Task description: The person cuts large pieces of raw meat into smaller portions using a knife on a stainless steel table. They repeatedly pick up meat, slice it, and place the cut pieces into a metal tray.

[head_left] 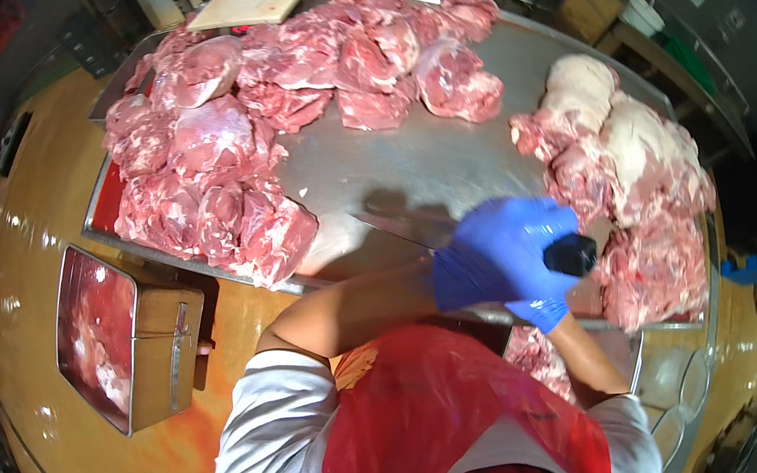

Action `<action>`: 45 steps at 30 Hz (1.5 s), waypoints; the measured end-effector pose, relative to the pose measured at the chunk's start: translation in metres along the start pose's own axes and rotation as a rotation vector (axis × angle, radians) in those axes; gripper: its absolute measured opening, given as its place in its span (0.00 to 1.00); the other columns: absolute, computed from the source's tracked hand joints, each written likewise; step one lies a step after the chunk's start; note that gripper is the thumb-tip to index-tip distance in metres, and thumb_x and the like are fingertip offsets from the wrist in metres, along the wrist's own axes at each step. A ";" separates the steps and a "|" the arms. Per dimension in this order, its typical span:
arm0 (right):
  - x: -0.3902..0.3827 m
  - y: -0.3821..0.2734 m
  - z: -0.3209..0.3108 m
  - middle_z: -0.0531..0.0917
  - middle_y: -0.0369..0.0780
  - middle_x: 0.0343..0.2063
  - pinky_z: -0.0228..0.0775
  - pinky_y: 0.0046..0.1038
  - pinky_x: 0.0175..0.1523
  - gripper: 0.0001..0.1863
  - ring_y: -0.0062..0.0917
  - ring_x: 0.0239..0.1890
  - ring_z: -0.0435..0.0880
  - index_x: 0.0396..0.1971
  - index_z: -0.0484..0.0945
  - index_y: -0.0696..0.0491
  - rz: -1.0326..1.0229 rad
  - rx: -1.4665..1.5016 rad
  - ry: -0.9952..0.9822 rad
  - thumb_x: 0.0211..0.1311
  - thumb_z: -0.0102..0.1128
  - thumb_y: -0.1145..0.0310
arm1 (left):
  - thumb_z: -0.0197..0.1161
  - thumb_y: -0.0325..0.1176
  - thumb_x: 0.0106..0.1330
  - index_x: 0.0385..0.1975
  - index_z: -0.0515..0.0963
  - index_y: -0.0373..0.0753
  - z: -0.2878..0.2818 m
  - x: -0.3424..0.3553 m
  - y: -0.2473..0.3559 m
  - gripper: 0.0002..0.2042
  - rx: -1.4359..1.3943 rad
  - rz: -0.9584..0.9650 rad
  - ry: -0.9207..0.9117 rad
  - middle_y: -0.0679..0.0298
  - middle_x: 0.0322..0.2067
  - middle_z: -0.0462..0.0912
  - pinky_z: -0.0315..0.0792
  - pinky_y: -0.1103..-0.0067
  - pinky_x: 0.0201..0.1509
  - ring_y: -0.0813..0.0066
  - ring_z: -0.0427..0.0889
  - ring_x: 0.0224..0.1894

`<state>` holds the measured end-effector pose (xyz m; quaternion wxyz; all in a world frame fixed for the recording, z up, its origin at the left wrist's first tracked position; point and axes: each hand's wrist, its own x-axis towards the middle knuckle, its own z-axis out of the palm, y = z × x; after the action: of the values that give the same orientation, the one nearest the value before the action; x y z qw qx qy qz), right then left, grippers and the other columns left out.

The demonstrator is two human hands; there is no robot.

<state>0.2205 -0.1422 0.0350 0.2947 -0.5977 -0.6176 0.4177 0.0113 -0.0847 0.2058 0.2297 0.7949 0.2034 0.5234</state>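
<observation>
Both my hands wear blue gloves and overlap above the table. A knife (572, 255) shows the butt of its black handle at the right, and its thin blade points left, partly blurred. My right hand (543, 308) appears closed round the handle, mostly covered by the other. My left hand (467, 263) lies across it; its grip is hard to make out. Raw meat pieces with pale fat (636, 152) lie just right of my hands. To the left is a big heap of trimmed red meat (213, 163) that continues along the far side.
A steel table (358, 162) bears all the meat. A white cutting board (254, 2) rests at its far left edge. On the left stands a metal bin (157, 364) with meat scraps inside. More meat (536, 359) lies in a container close to my red apron. The floor (61, 455) is wet.
</observation>
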 end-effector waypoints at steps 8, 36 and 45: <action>0.002 0.065 -0.063 0.80 0.51 0.19 0.75 0.37 0.41 0.32 0.29 0.31 0.83 0.28 0.85 0.58 0.253 -0.688 -0.043 0.68 0.52 0.41 | 0.73 0.34 0.49 0.23 0.74 0.45 -0.060 -0.012 0.011 0.11 0.085 0.071 -0.098 0.63 0.20 0.71 0.67 0.72 0.20 0.63 0.75 0.19; 0.042 0.109 -0.020 0.72 0.34 0.14 0.68 0.28 0.27 0.24 0.23 0.19 0.74 0.39 0.83 0.54 -0.030 0.063 0.000 0.74 0.47 0.49 | 0.75 0.37 0.51 0.25 0.76 0.42 -0.076 -0.039 -0.004 0.12 -0.119 0.125 0.112 0.62 0.23 0.76 0.70 0.69 0.24 0.59 0.77 0.23; 0.087 -0.004 0.048 0.73 0.35 0.13 0.67 0.30 0.26 0.25 0.24 0.18 0.74 0.29 0.80 0.54 0.016 -0.123 -0.147 0.72 0.50 0.46 | 0.68 0.43 0.52 0.19 0.71 0.45 -0.074 -0.043 0.004 0.14 -0.033 0.414 0.025 0.65 0.19 0.70 0.66 0.66 0.20 0.59 0.74 0.20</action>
<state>0.1677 -0.0644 0.0037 0.2077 -0.5874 -0.6573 0.4240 -0.0732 -0.1011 0.2018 0.1277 0.8094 0.0302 0.5724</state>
